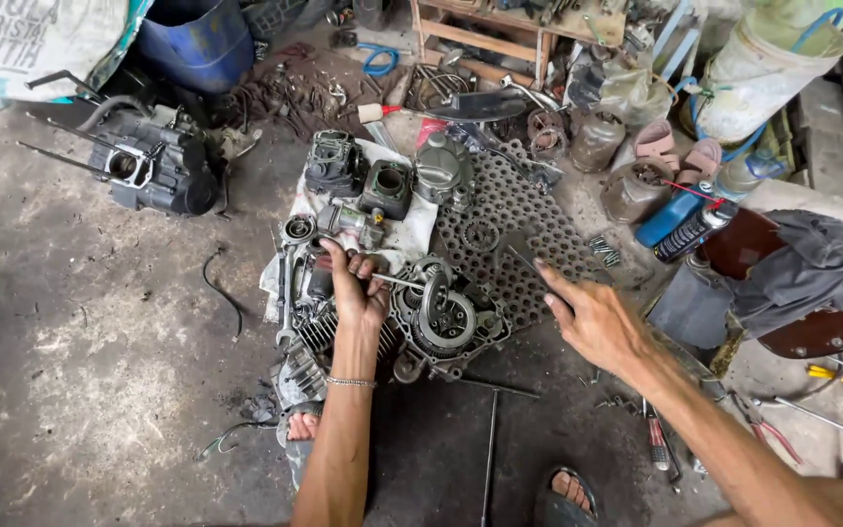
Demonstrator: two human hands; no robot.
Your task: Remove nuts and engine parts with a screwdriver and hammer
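Left hand point(355, 283) was clenched on a thin metal tool point(397, 281), its tip at the clutch assembly point(444, 314) of the engine case point(402, 327) on the floor; right hand point(587, 314) hung released, fingers spread, over the perforated metal sheet point(519, 244). Step judged: clutch disassembly, next needing a part or tool from that sheet. Room was tight rightward among the spray can point(693, 230) and pliers point(768, 429); bare concrete floor point(80, 342) lay left.

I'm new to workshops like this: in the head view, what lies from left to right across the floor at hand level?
Dark grey engine block with protruding rods → left hand on a thin metal tool → round silver clutch assembly → right hand → black spray can with red cap → crumpled grey cloth.
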